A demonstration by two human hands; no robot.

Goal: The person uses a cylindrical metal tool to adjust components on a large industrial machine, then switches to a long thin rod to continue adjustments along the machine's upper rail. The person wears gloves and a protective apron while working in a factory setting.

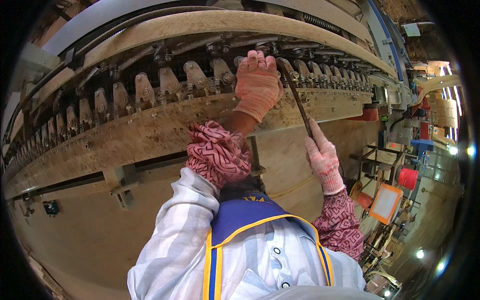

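A long row of metal brackets with bolts and springs (194, 76) runs across a dusty machine in front of me. My left hand (257, 82), in a pink knit glove, is closed over a part in the middle of this row; its palm hides what the fingers grip. My right hand (322, 160), gloved the same way, is lower and to the right. It is closed around the lower end of a long dark metal bar (298, 102). The bar slants up to the left, its curved upper end among the brackets beside my left hand.
A pale curved beam (200, 21) arches above the brackets, with coil springs (197, 44) beneath it. Below them runs a wide dusty machine rail (170, 117). At the right are a red bucket (408, 178), an orange-framed panel (386, 203) and cluttered stands.
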